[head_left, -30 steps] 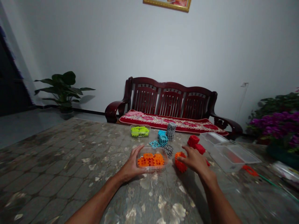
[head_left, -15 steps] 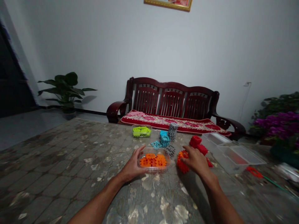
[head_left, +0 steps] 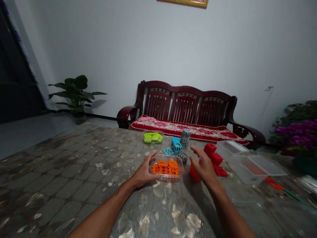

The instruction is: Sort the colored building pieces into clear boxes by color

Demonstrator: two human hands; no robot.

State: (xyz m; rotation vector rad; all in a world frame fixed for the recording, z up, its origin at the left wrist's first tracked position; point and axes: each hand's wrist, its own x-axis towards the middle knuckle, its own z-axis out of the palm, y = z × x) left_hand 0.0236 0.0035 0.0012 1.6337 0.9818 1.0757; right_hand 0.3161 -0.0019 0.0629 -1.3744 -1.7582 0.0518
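My left hand (head_left: pixel 146 171) is closed round the left end of a clear plastic container (head_left: pixel 169 179) on the table. Orange interlocking plastic pieces (head_left: pixel 165 168) lie inside it. To the right, my right hand (head_left: pixel 205 166) is open, with thumb and fingers apart. It hovers over a stack of orange pieces (head_left: pixel 193 173), partly hiding it; whether it touches the stack I cannot tell. Just beyond the container are dark grey pieces (head_left: pixel 183 157), a blue stack (head_left: pixel 176 146) with loose blue pieces (head_left: pixel 167 151), and a tall grey stack (head_left: pixel 185 138).
A clear container of green pieces (head_left: pixel 153 138) stands farther back. Red stacks (head_left: pixel 216 158) are right of my right hand, before an opened clear box (head_left: pixel 244 168). A clear lid (head_left: pixel 239 191) and an orange item (head_left: pixel 273 183) lie at right. Behind the table (head_left: pixel 81 175) is a wooden bench (head_left: pixel 184 102).
My right hand has lifted slightly from the orange stack and its fingers have spread. The left hand keeps its grip on the container. The view has shifted a little.
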